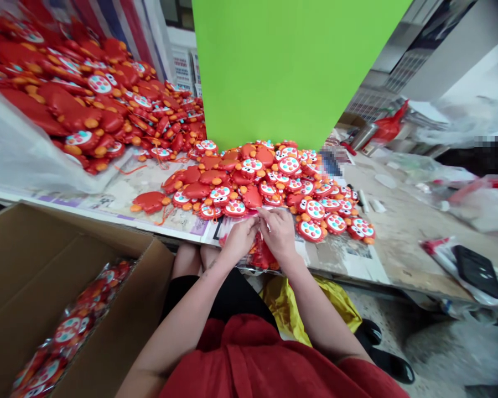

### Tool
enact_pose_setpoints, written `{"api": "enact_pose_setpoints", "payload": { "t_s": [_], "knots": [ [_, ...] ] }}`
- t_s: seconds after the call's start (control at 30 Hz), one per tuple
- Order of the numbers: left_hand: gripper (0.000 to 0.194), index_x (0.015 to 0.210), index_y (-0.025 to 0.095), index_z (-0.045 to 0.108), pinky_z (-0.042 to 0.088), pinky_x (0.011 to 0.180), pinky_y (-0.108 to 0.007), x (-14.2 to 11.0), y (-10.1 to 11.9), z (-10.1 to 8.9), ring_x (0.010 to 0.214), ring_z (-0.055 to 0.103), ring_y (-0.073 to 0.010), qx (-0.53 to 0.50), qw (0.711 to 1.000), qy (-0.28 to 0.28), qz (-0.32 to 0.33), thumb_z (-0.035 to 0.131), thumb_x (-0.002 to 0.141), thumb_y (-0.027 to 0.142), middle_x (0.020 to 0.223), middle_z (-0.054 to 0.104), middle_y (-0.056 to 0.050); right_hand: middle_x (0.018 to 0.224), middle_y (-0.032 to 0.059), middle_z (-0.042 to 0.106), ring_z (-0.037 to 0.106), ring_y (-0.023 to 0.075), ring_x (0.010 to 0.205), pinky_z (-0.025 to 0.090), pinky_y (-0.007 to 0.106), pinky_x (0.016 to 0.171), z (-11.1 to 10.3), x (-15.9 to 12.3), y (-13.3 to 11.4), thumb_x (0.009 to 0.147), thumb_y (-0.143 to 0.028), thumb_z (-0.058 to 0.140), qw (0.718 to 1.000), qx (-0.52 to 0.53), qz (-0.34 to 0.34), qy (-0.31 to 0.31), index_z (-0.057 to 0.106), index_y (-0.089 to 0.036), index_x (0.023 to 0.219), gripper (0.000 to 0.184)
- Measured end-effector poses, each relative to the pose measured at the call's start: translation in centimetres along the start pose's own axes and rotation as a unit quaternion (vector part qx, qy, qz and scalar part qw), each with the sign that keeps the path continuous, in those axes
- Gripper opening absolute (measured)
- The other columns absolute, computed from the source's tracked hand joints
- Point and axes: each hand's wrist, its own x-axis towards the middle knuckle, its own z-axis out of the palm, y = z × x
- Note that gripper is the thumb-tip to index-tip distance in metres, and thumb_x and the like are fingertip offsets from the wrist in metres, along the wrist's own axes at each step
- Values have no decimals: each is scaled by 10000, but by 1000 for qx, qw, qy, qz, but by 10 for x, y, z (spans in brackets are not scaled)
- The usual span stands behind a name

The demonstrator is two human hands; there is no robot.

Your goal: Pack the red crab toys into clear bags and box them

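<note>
My left hand (239, 239) and my right hand (279, 232) are together at the table's near edge, fingers pinched on a clear plastic bag (260, 255) with a red crab-shaped toy inside. Just beyond them lies a heap of red and orange crab toys (269, 182) with white dotted faces. A far larger pile of the same toys (87, 94) rises at the back left.
An open cardboard box (66, 298) at my lower left holds several bagged toys (70, 331). A green panel (282, 66) stands behind the heap. A black device (477, 271) lies at the right on the paper-covered table (357, 260). Yellow cloth (302, 309) sits by my knees.
</note>
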Motion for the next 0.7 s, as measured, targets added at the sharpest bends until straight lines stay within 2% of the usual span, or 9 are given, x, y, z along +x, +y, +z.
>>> {"api": "enact_pose_setpoints", "payload": {
  "t_s": [0.1, 0.2, 0.33, 0.43, 0.47, 0.53, 0.6, 0.67, 0.7],
  "knots": [
    [306, 1126, 173, 693, 522, 957, -374, 0, -2, 3, 1044, 684, -248, -3, 1000, -13, 7, 464, 923, 169, 1091, 741, -94, 875, 74, 711, 595, 241, 900, 432, 391, 847, -1, -1, 9, 907, -222, 530, 997, 8, 57, 42, 680, -195, 1027, 194],
    [306, 1157, 180, 673, 546, 902, -346, 2, -11, 6, 987, 699, -217, -73, 997, -11, -36, 464, 934, 199, 1115, 733, -91, 932, 117, 702, 589, 251, 918, 431, 401, 874, -17, -16, 43, 862, -264, 544, 982, 12, 163, 92, 649, -153, 950, 176],
    [261, 1122, 157, 650, 564, 733, -297, 5, -32, 6, 835, 704, -188, -170, 974, 20, -152, 500, 916, 213, 1042, 735, -99, 850, 120, 680, 576, 271, 874, 438, 423, 854, -57, -72, 119, 781, -284, 516, 932, -83, 332, 123, 651, -162, 829, 188],
    [221, 1078, 153, 646, 547, 700, -278, 7, -42, 5, 836, 700, -191, -224, 954, 24, -198, 554, 889, 224, 997, 736, -96, 849, 127, 670, 570, 311, 921, 411, 507, 892, -87, -120, 163, 749, -285, 511, 893, -171, 406, 93, 696, -163, 804, 227],
    [223, 1075, 151, 643, 542, 696, -279, 7, -44, 4, 827, 699, -192, -239, 948, 19, -208, 567, 886, 240, 978, 735, -94, 911, 134, 672, 566, 321, 961, 403, 528, 902, -94, -131, 170, 743, -269, 506, 893, -188, 403, 76, 715, -167, 833, 249],
    [236, 1051, 145, 648, 535, 711, -288, 8, -44, 3, 820, 692, -195, -256, 945, 6, -206, 609, 869, 291, 949, 731, -87, 1069, 145, 654, 553, 326, 1045, 387, 555, 933, -102, -139, 171, 727, -216, 481, 902, -214, 367, 77, 739, -177, 918, 323],
    [257, 960, 135, 666, 524, 738, -289, 8, -43, 0, 833, 677, -196, -249, 952, -12, -175, 674, 826, 355, 919, 720, -77, 1133, 148, 630, 548, 309, 1079, 393, 541, 960, -101, -130, 157, 733, -190, 465, 920, -208, 312, 114, 738, -173, 1002, 383],
    [292, 865, 137, 658, 513, 737, -280, 7, -42, -3, 835, 660, -192, -247, 956, -33, -153, 717, 782, 410, 882, 703, -61, 1026, 143, 645, 566, 286, 1014, 440, 489, 927, -90, -109, 131, 792, -241, 480, 940, -147, 279, 132, 731, -152, 1018, 350],
    [307, 845, 142, 644, 509, 727, -273, 6, -42, -5, 832, 655, -188, -251, 955, -42, -154, 725, 771, 428, 874, 696, -54, 957, 135, 652, 576, 277, 958, 469, 455, 876, -81, -96, 117, 822, -298, 499, 950, -93, 275, 116, 730, -144, 988, 324]
  ]
}}
